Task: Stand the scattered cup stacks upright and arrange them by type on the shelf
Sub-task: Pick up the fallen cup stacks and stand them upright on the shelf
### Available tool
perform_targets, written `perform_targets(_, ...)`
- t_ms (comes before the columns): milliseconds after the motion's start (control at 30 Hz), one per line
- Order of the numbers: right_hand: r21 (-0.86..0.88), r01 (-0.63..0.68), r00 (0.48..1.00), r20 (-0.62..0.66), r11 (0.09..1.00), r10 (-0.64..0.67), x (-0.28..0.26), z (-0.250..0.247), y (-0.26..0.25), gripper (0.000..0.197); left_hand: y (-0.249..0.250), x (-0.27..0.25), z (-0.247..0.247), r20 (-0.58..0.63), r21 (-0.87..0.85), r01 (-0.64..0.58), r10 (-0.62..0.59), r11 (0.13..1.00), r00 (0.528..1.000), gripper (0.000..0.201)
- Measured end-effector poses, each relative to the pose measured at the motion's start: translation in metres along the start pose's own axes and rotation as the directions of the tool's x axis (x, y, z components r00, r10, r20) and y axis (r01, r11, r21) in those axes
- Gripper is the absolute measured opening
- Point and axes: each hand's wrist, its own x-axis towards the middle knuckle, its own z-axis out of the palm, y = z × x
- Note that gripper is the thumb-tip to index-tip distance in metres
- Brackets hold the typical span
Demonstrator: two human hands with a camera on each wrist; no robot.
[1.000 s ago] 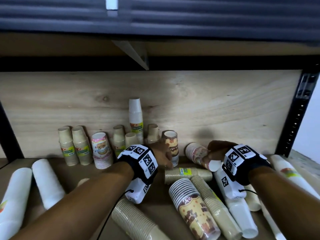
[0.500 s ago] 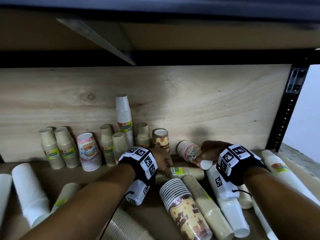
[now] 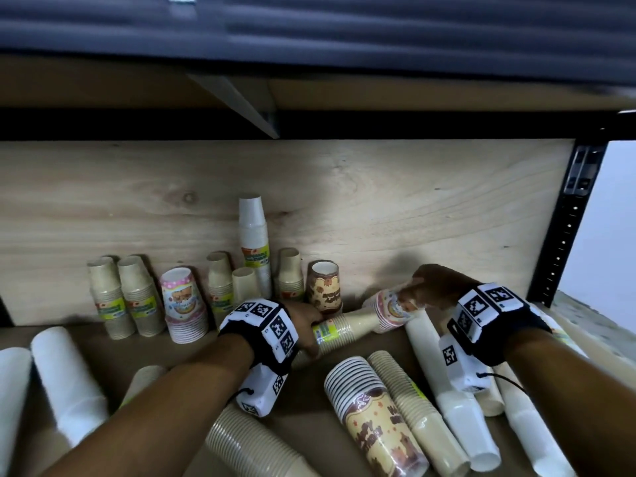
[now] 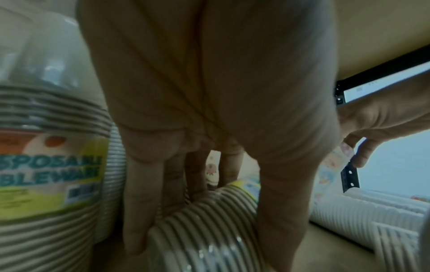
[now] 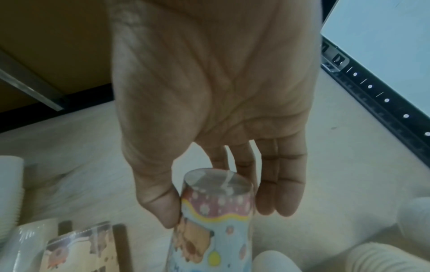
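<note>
Your right hand (image 5: 214, 103) pinches the closed end of the cartoon-print cup stack (image 5: 214, 226), thumb on one side and fingers (image 5: 279, 184) on the other; in the head view that stack (image 3: 390, 309) lies tipped, its closed end up toward your palm and its rims down toward the back edge of the shelf (image 3: 179, 349). Your left hand (image 3: 303, 325) curls over the beige ribbed cup stack (image 3: 340, 327), fingers (image 4: 139, 202) and thumb wrapped round its rim end. That stack lies flat, its long axis running left to right along the shelf, and its narrow end touches the cartoon stack. So, as I judge it, the next move turns on this: each stack already sits in the nearer hand, and each needs swinging rim-down to stand by its kind, the beige beside the upright beige stacks (image 3: 137, 294) against the back board (image 3: 413, 201), the cartoon one toward the upright pink cartoon stack (image 3: 184, 301) further left. The label on an upright stack (image 4: 46, 174) beside your left wrist reads partly "SPOSABLE" and "BLEWARE"; the finer print is too blurred to read.
</note>
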Motion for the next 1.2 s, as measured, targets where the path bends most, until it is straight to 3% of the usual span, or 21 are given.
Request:
perform_targets(233, 0.066, 0.011, 0.997, -0.074, 0.998, -0.006, -0.015, -0.006, -0.025, 0.05, -0.004, -0.013, 0.005, -0.166, -0.233, -0.004, -0.035, 0.972, 0.986, 0.075)
perform_targets(367, -0.025, 0.068, 0.997, -0.024, 0.997, -0.069, -0.024, -0.007, -0.04, 0.051, -0.011, -0.013, 0.01, -0.236, -0.34, -0.086, 0.004, 0.937, 0.972, 0.121)
perform_targets(467, -0.061, 0.116, 0.993, -0.002, 0.991, -0.117, -0.028, -0.004, -0.046, 0.047, -0.013, -0.013, 0.011, -0.223, -0.383, -0.089, 0.002, 0.919, 0.975, 0.13)
perform_targets(600, -0.097, 0.13, 0.992, 0.008, 0.987, -0.13, -0.026, -0.002, -0.051, 0.05, -0.013, -0.011, 0.013, -0.151, -0.562, -0.064, -0.027, 0.825, 0.988, 0.125)
perform_targets(700, -0.071, 0.111, 0.993, 0.033, 0.991, -0.109, -0.022, -0.002, -0.05, 0.054, -0.011, -0.012, 0.011, -0.196, -0.485, -0.069, -0.031, 0.872, 0.98, 0.126)
perform_targets(833, -0.046, 0.101, 0.995, 0.029, 0.994, -0.1, -0.02, -0.001, -0.047, 0.052, -0.013, -0.009, 0.01, -0.251, -0.548, -0.114, -0.033, 0.829, 0.967, 0.122)
perform_targets(967, -0.065, 0.116, 0.991, 0.075, 0.991, -0.111, -0.023, -0.001, -0.047, 0.045, -0.01, -0.011, 0.002, -0.364, -0.695, -0.195, -0.105, 0.692, 0.926, 0.086)
perform_targets(1033, -0.074, 0.121, 0.99, 0.079, 0.99, -0.115, -0.024, -0.002, -0.047, 0.046, -0.009, -0.016, -0.005, -0.39, -0.687, -0.212, -0.107, 0.695, 0.915, 0.071)
perform_targets(1200, -0.117, 0.149, 0.988, 0.044, 0.982, -0.145, -0.025, -0.006, -0.053, 0.047, -0.013, -0.026, -0.018, -0.359, -0.705, -0.232, -0.056, 0.671, 0.932, 0.056)
